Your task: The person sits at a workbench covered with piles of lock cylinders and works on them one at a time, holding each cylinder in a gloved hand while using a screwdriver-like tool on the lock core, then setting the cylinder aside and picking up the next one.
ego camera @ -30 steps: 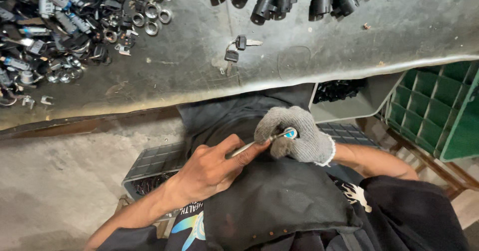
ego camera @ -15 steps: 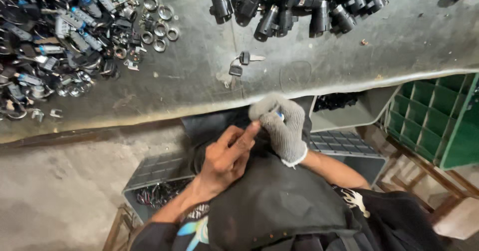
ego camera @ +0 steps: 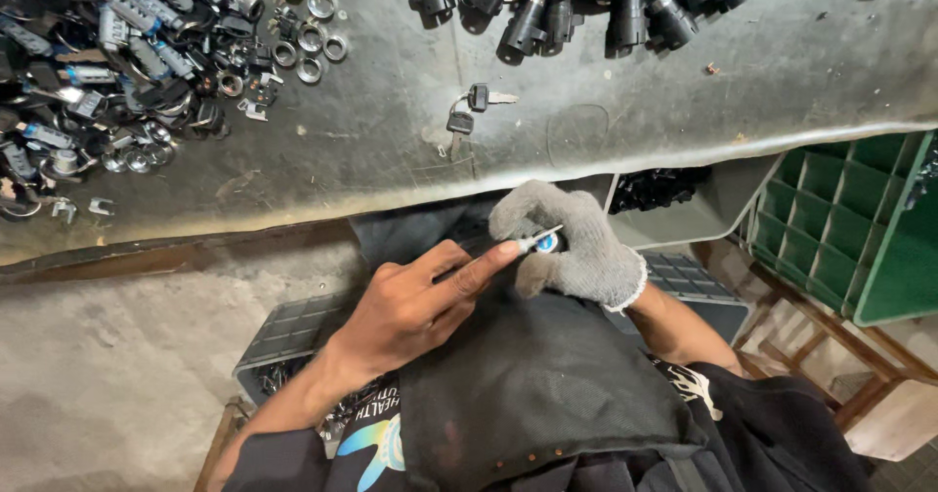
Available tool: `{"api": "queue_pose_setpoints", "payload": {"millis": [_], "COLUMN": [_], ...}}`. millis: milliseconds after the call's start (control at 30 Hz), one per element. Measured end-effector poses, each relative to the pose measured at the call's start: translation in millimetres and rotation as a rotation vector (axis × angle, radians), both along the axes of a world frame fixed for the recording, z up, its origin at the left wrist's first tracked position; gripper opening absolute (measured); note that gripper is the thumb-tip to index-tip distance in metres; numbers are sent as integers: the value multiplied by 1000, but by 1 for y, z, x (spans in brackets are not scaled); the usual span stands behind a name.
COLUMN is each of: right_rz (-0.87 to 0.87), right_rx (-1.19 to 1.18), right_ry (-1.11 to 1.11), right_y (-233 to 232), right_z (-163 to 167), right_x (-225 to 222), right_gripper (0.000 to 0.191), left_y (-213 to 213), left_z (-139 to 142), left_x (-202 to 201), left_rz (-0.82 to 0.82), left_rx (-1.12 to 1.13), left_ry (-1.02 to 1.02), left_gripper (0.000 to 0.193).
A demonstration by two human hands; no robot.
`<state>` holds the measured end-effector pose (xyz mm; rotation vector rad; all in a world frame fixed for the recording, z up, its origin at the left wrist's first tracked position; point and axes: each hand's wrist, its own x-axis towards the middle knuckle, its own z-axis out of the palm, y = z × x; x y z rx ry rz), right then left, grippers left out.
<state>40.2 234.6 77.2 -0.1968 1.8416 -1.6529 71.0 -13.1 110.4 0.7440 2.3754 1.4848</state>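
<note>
Right hand (ego camera: 576, 248), in a grey knit glove, is closed around a small lock cylinder (ego camera: 548, 244); only its round blue-and-silver face shows between the gloved fingers, the body is hidden in the fist. Left hand (ego camera: 415, 306), bare, pinches a thin silver key (ego camera: 539, 239) between thumb and forefinger, tip at the cylinder face. Both sit over the dark apron (ego camera: 528, 375) in the lap, just below the edge of the grey workbench (ego camera: 391, 150). No readable labels in view. On the bench: a pair of black-headed keys (ego camera: 474, 106), a heap of black and silver lock parts (ego camera: 107, 72), a row of black cylinders (ego camera: 586, 3). Green compartment crate (ego camera: 840, 209) at far right.
</note>
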Motion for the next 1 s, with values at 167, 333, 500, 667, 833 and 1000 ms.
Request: {"api": "queue_pose_setpoints", "payload": {"millis": [167, 333, 500, 667, 833, 1000], "right_rz": [-17, 30, 8, 101, 29, -235], "right_rx": [36, 34, 27, 81, 62, -2], "right_ry": [164, 187, 119, 114, 117, 113], "right_y": [7, 8, 4, 1, -5, -26], "right_z": [-3, -7, 1, 15, 12, -11], "right_x": [3, 2, -1, -5, -7, -19], "right_gripper": [42, 40, 32, 26, 12, 8], "left_y": [-1, -2, -4, -5, -2, 8], "left_z": [1, 0, 1, 1, -11, -31], "left_x": [4, 6, 6, 4, 2, -5], "left_rz": [17, 2, 8, -43, -25, 141], "left_rx": [31, 46, 53, 40, 60, 88], "left_ry": [-4, -8, -23, -8, 19, -13], "left_gripper": [71, 69, 68, 68, 67, 55]}}
